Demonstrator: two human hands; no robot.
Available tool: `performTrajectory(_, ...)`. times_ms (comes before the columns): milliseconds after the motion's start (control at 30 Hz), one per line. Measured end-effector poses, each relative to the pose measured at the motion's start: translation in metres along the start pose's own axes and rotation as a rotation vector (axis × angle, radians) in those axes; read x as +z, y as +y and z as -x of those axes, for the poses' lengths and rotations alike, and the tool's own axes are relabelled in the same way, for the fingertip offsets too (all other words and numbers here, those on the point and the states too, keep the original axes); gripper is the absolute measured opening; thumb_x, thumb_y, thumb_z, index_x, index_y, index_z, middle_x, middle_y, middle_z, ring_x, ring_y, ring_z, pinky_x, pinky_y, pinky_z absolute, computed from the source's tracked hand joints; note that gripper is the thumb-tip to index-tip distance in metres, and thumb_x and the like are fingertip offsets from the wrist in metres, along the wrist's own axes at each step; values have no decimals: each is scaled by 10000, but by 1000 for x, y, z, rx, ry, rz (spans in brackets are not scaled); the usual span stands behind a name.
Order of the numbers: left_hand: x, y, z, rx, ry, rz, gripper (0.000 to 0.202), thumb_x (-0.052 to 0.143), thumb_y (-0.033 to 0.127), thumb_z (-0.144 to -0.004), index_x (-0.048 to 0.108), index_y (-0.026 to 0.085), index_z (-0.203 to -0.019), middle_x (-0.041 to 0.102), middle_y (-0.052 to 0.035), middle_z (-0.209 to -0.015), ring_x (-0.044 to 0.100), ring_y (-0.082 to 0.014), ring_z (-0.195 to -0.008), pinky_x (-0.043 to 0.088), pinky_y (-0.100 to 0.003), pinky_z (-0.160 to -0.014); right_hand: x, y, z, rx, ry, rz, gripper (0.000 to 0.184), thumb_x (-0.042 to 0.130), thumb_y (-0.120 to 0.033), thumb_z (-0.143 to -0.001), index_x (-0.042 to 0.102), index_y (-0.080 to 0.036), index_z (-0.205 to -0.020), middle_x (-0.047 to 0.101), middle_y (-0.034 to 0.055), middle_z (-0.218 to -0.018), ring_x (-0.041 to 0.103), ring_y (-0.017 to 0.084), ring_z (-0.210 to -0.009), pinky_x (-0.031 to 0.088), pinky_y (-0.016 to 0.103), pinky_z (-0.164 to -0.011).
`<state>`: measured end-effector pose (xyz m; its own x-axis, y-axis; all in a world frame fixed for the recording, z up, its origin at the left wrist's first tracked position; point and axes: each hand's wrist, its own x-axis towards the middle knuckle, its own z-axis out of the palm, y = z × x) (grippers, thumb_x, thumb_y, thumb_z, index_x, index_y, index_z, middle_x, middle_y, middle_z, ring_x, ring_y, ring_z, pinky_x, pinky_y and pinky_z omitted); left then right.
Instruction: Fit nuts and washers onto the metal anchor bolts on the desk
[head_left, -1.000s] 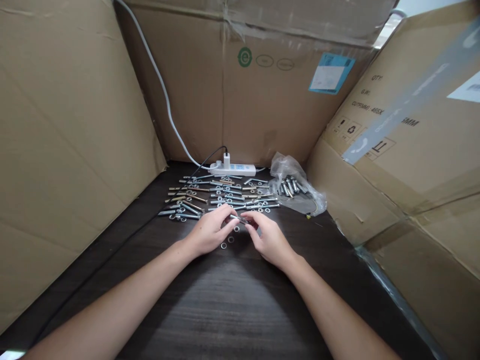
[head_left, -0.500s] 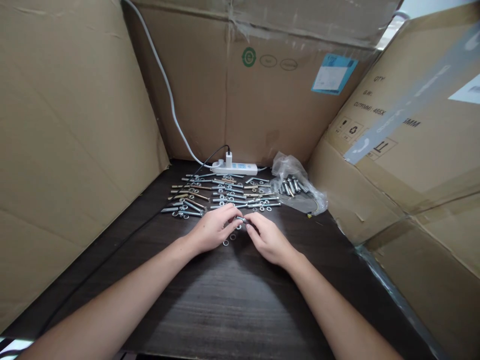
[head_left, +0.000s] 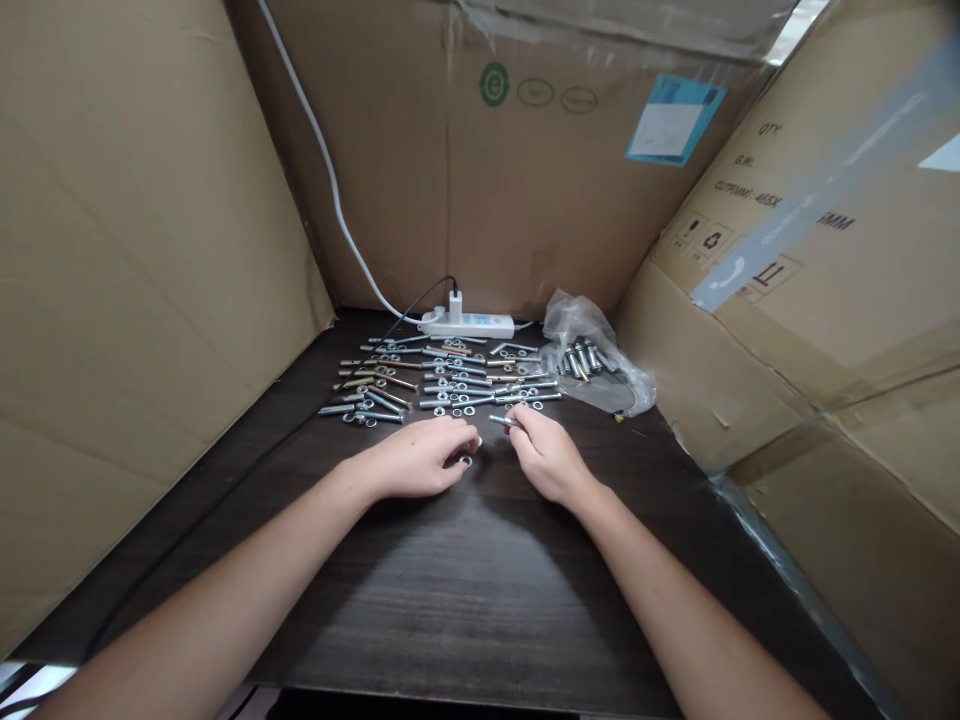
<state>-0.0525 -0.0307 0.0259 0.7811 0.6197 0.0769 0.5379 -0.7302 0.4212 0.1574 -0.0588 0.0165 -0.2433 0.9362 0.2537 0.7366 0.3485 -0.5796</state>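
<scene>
My right hand (head_left: 551, 452) is closed on a slim silver bolt (head_left: 502, 421), whose shaft sticks out to the left past the fingertips. Its other end is hidden in the fingers. Low over the dark table, my left hand (head_left: 420, 455) has its fingers curled and a gap between thumb and forefinger. A small ring washer (head_left: 466, 461) shows in that gap, beside the thumb. Another small pale metal piece (head_left: 480, 443) shows at the forefinger's tip, too small to make out. Beyond both hands lie rows of silver and brass-coloured bolts (head_left: 459, 403) with loose washers and nuts.
A clear plastic bag (head_left: 634, 392) with several metal bolts (head_left: 585, 358) lies at the back right. Behind the rows stands a white power strip (head_left: 480, 325) with a plug and cables. A black cable (head_left: 247, 473) crosses the table's left side. Cardboard walls (head_left: 375, 150) enclose the table.
The hands have moved apart from where their fingertips met around the metal piece. My right hand now holds the bolt alone, and the left has drawn back low over the washers. The view has tilted slightly.
</scene>
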Motion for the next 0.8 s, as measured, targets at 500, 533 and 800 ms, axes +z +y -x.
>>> performTrajectory(500,2,3,-3,-45,48,36,36,480,208,-853,512,194,-845,567,-3,-801,520,-151,-728,389,-249,-648,3,1,-1,30,-58,34,123,422,-214,-832,526,-206,-767,569,-14,-717,479,138,-632,320,229,-588)
performTrajectory(533,1,4,-4,-39,99,34,43,469,209,-864,508,193,-854,569,-3,-819,520,-150,-744,395,-251,-666,3,1,0,25,-64,29,123,423,-212,-830,526,-204,-763,565,-15,-712,477,137,-631,320,229,-589)
performTrajectory(800,-1,7,-4,-3,235,50,71,434,198,-882,505,190,-883,564,-12,-879,523,-152,-798,417,-262,-710,2,-3,1,-27,-95,-33,110,429,-208,-826,517,-197,-763,522,-23,-668,453,129,-610,307,227,-580)
